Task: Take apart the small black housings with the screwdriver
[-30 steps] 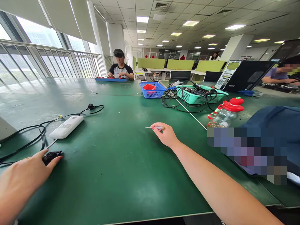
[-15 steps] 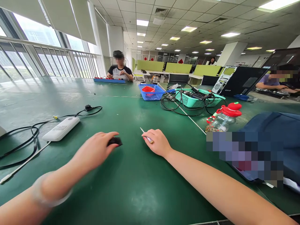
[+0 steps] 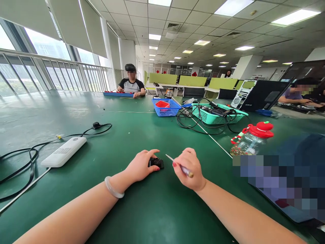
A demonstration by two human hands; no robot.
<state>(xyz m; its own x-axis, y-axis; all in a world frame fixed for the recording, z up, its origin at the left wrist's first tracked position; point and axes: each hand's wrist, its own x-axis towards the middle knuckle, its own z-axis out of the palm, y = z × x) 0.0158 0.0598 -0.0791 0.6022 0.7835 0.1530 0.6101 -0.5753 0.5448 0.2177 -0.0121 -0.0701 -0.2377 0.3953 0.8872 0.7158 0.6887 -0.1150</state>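
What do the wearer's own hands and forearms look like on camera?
Both forearms show no sleeves. The left hand has a pale, glossy round bangle at its wrist; the right hand has none visible. Neither wears a glove; both show red nail polish.

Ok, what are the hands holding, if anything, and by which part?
The left hand holds a small black block by its opposite sides; the right hand holds a pointed tool by the front of its handle.

Left grip (image 3: 140,165) partly hides what seems a black block (image 3: 157,162).
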